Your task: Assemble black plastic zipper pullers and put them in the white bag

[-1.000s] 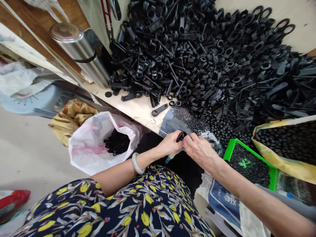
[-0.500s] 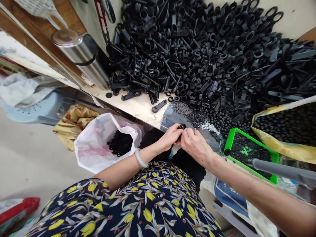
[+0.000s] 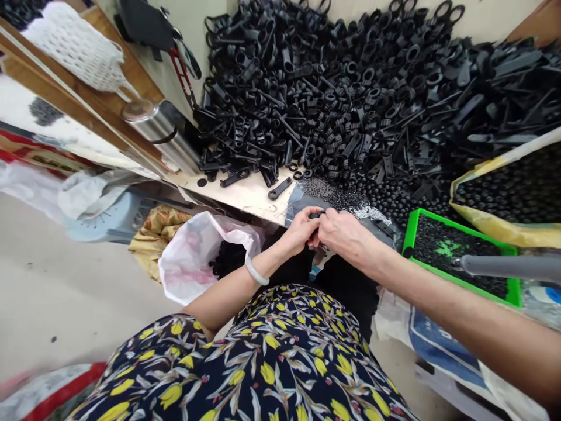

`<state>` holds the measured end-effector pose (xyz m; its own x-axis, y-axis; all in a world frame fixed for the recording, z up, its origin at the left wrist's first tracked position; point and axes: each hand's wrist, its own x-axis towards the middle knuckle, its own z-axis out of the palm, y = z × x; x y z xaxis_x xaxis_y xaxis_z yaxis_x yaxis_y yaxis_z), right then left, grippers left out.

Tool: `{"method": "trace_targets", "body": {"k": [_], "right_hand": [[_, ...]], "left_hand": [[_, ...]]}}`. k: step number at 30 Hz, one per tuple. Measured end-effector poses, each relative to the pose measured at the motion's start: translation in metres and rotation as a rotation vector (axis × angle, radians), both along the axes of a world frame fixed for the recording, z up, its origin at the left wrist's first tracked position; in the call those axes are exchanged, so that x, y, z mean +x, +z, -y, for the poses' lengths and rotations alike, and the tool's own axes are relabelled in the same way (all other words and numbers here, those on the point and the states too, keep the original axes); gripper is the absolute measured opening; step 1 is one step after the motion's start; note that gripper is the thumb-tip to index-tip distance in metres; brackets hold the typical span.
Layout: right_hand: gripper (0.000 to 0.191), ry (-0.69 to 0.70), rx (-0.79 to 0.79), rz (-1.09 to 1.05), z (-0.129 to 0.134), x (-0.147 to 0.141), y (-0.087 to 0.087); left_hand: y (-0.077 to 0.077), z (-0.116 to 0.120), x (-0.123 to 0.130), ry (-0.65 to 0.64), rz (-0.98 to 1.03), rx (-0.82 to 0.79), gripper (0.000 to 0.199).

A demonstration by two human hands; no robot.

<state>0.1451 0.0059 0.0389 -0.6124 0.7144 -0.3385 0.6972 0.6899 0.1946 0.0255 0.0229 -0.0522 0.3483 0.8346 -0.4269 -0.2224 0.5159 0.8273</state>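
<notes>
My left hand (image 3: 303, 229), with a pale bangle (image 3: 256, 273) on its wrist, grips a small black plastic part (image 3: 318, 214) that my fingers mostly cover. Against the same part, my right hand (image 3: 342, 235) has its fingers closed in a pinch. Whether it holds a further small piece cannot be made out. Both hands meet at the front edge of the table. Just beyond them lie small dark beads (image 3: 322, 190) and a little heap of silvery pins (image 3: 371, 214). A single black lever-shaped part (image 3: 279, 189) lies on the pale tabletop (image 3: 254, 197).
A big heap of black plastic parts (image 3: 307, 99) covers the table's back. At right are a green tray (image 3: 410, 231) of small black pieces, a grey handle (image 3: 504, 266) and a yellow-edged sack (image 3: 504, 228). A steel flask (image 3: 142, 111) and a white plastic bag (image 3: 186, 263) are on the left.
The view has shifted, so the flask and bag appear farther right. My hands stay together at the table edge, with the fingers slightly rearranged around the black part.
</notes>
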Motion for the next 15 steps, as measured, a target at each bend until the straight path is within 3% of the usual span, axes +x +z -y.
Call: {"method": "trace_targets", "body": {"k": [9, 15], "right_hand": [[0.031, 0.054, 0.104, 0.125, 0.013, -0.025, 0.011], [0.025, -0.011, 0.187, -0.160, 0.027, -0.017, 0.029]], "left_hand": [[0.017, -0.006, -0.006, 0.125, -0.143, 0.030, 0.031], [0.030, -0.020, -0.019, 0.224, -0.181, 0.160, 0.041]]}}
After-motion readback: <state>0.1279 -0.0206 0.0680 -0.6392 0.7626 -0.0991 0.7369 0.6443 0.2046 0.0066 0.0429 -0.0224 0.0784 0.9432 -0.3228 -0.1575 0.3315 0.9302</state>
